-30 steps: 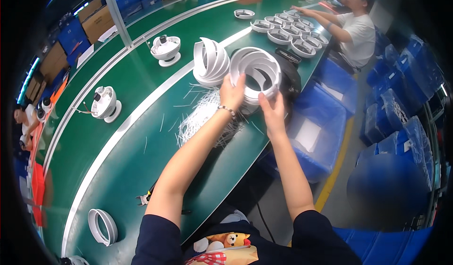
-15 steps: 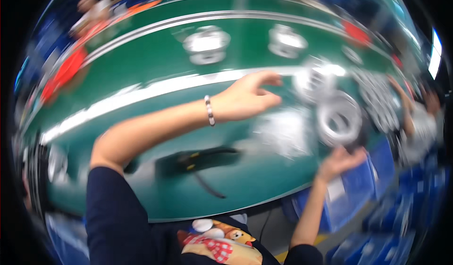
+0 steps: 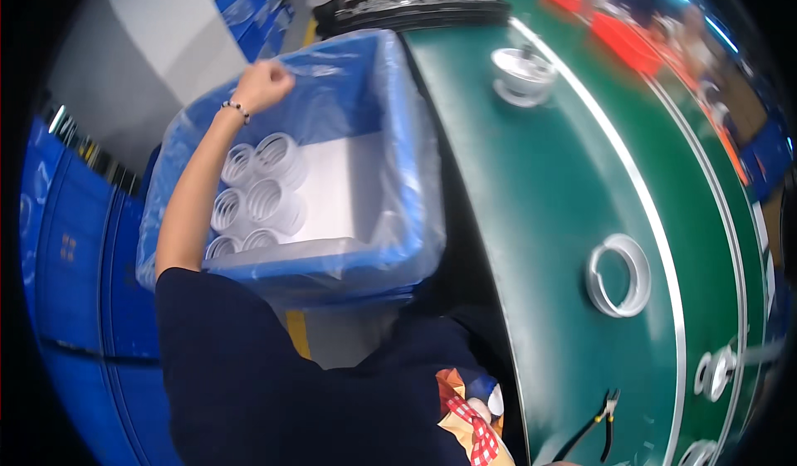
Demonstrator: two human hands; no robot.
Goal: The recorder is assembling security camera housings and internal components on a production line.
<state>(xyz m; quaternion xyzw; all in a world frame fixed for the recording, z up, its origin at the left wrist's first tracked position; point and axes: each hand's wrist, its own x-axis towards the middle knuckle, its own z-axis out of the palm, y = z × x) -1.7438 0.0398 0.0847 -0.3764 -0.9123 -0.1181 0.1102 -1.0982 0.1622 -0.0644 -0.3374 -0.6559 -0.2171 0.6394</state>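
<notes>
My left hand [image 3: 264,86], with a beaded bracelet at the wrist, is over the far left part of a blue bin [image 3: 423,209] lined with clear blue plastic. Its fingers are curled closed; whatever may be in them is hidden. Below it, several whitish ribbed ring stacks [image 3: 274,204] stand on a white sheet [image 3: 340,184] inside the bin. Only a sliver of skin shows at the lower edge beside the black-handled cutting pliers [image 3: 610,406]; it may belong to my right hand, whose fingers I cannot see.
Right of the bin runs a green worktable [image 3: 515,192]. On it are a white ring [image 3: 596,277] and a white flanged part [image 3: 523,78]. Black trays [image 3: 423,1] are stacked at the far end, near a person's arm. Red trays [image 3: 623,43] line the far side; blue crates [image 3: 75,275] stand left.
My view has swung left from the worktable to the bin. My left hand has gone from reaching over the table, fingers apart, to closed above the bin. My right hand has mostly left view.
</notes>
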